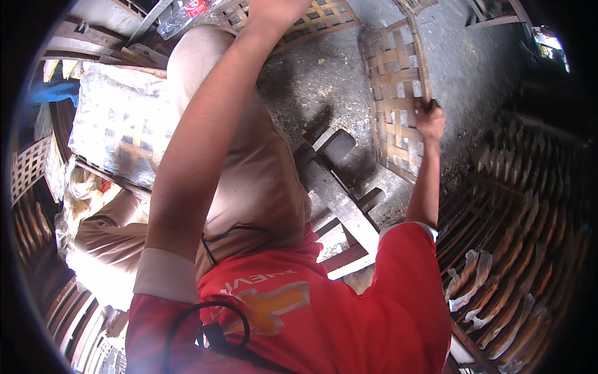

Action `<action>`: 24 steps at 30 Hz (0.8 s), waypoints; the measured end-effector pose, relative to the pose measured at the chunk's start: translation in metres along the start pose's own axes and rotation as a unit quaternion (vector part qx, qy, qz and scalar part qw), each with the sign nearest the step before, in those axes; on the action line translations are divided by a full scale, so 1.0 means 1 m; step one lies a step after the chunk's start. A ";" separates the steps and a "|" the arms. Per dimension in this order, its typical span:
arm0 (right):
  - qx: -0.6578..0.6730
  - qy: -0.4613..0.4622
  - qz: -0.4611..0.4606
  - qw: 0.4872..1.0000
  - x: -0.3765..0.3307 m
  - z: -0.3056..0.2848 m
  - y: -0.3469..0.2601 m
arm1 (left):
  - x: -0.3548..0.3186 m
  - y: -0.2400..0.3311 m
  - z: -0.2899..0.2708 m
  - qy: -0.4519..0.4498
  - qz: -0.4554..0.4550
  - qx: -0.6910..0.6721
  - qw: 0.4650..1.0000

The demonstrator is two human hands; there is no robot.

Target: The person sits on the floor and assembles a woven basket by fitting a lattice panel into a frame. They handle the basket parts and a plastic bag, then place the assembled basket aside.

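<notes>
Lattice panel [391, 100], tan, woven of broad strips, sits right of the wooden frame [344, 207]; I see the right grip [430, 119] clasping its rim. Beyond that frame, the left grip [278, 7] is cropped; I cannot tell its hold.

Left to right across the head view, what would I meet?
Pale woven lattice panel, shiny clear plastic sheet, bare left hand, brown woven bamboo panel held in the right hand, long plastic-wrapped brown strips.
</notes>
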State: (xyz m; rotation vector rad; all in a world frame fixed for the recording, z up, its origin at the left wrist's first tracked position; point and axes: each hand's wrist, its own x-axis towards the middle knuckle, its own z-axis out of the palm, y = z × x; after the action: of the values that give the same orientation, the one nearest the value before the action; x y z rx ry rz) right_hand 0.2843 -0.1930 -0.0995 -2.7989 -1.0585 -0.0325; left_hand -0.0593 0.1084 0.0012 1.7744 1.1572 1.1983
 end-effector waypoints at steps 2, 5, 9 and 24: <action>0.010 0.004 0.002 1.000 0.004 -0.036 0.004 | 0.001 -0.006 0.008 0.028 0.030 0.040 0.998; 0.027 -0.001 0.015 1.000 0.013 -0.073 -0.002 | -0.002 0.001 -0.004 -0.004 0.008 -0.033 0.999; -0.012 0.007 -0.004 1.000 -0.004 -0.059 -0.007 | -0.004 0.010 -0.003 -0.002 -0.003 -0.005 1.000; -0.026 0.066 -0.007 0.997 -0.005 -0.076 -0.015 | -0.001 -0.003 0.004 -0.004 0.023 -0.046 0.999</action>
State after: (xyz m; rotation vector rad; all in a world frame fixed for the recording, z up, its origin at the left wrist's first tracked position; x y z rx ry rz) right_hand 0.2726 -0.1965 -0.0226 -2.7898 -1.0607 -0.2470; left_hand -0.0566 0.1085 -0.0032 1.7439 1.0458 1.2503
